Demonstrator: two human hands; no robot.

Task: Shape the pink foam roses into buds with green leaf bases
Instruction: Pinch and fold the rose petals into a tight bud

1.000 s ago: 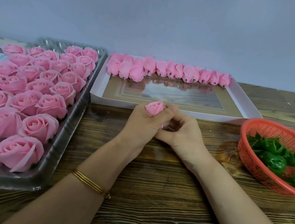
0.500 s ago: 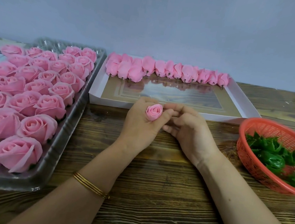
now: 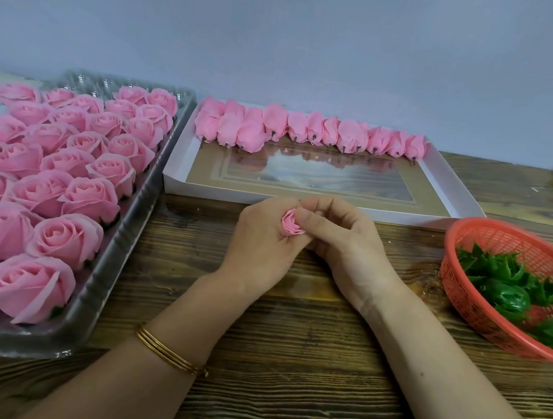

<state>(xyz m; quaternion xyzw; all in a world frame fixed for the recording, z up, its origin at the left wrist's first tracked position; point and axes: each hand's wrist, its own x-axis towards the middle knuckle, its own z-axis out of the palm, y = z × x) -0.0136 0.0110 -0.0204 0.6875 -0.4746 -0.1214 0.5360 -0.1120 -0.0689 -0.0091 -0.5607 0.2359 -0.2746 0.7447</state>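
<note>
— How is the bud looking?
— Matt pink foam, the one I'm holding. The table is showing rough, grainy wood — the tray is gleaming, clear glossy plastic; the basket, red plastic mesh.

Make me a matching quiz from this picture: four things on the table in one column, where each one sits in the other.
Things:
1. open pink roses
2. shaped buds
3. green leaf bases
4. held rose

Places:
A. red basket
B. between left hand and right hand
C. clear plastic tray
D. white box

Pairs: 1-C, 2-D, 3-A, 4-B
</note>
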